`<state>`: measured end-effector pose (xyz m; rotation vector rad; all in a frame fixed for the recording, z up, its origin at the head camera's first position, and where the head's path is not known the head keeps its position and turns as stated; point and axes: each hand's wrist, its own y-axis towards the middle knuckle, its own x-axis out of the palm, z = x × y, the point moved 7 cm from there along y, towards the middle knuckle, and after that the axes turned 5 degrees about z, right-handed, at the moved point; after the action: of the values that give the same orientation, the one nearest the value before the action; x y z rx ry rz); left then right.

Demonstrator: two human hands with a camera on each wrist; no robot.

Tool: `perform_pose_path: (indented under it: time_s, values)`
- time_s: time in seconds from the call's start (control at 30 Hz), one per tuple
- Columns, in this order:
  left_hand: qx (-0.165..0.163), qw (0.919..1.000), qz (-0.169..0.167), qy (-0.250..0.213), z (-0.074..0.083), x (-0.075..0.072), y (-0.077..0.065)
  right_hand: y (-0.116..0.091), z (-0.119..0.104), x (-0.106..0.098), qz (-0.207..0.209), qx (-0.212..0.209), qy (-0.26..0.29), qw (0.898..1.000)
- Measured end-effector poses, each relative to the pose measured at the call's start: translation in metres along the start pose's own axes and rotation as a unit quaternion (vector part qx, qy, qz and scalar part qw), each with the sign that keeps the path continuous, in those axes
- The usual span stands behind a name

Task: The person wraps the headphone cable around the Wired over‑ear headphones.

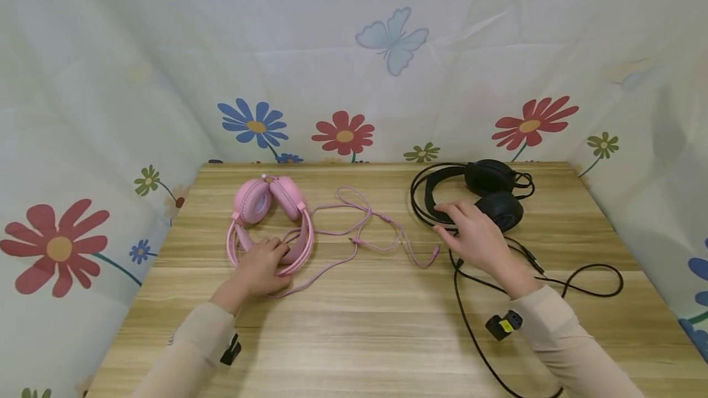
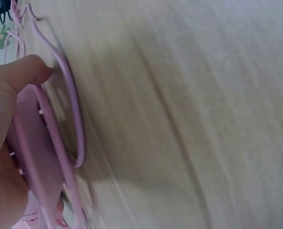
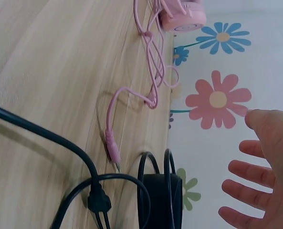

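Observation:
On the left of the table, my left hand grips the headband of pink headphones, whose ear cups point toward the back. The left wrist view shows the thumb over the pink headband and the other fingers mostly hidden behind it. At the right, black headphones lie with their ear cups to the right. My right hand is over their near side, overlapping the headband in the head view. In the right wrist view its fingers are spread and hold nothing, apart from the black headband.
A pink cable with a pink plug runs loosely across the middle of the wooden table. Black cable loops over the right side and down to the front edge. A flower-printed curtain surrounds the table's back and sides.

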<state>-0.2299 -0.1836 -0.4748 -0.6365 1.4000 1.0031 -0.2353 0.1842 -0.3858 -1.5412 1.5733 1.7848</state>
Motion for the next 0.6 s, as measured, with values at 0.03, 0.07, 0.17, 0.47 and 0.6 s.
perform_pose_path:
  time_s: [0.03, 0.07, 0.17, 0.47, 0.6]
  values:
    - [-0.003, 1.0, -0.006, -0.003, 0.0, 0.0, 0.0, 0.0, -0.001, 0.001, 0.001, -0.002, 0.001, 1.0]
    - [-0.006, 0.9999, -0.011, -0.005, -0.001, 0.0, 0.0, 0.0, -0.003, 0.001, 0.001, -0.005, 0.002, 1.0]
    - [-0.011, 0.9996, -0.025, -0.007, -0.002, -0.002, 0.0, 0.0, -0.009, 0.003, 0.001, -0.013, 0.007, 1.0]
    - [0.026, 0.9995, 0.017, 0.0, 0.001, -0.017, 0.005, 0.003, -0.027, 0.014, -0.024, -0.036, 0.02, 0.999]
    - [0.016, 0.9992, 0.037, -0.005, 0.0, -0.027, 0.008, 0.005, -0.034, 0.019, -0.031, -0.04, 0.019, 0.999]
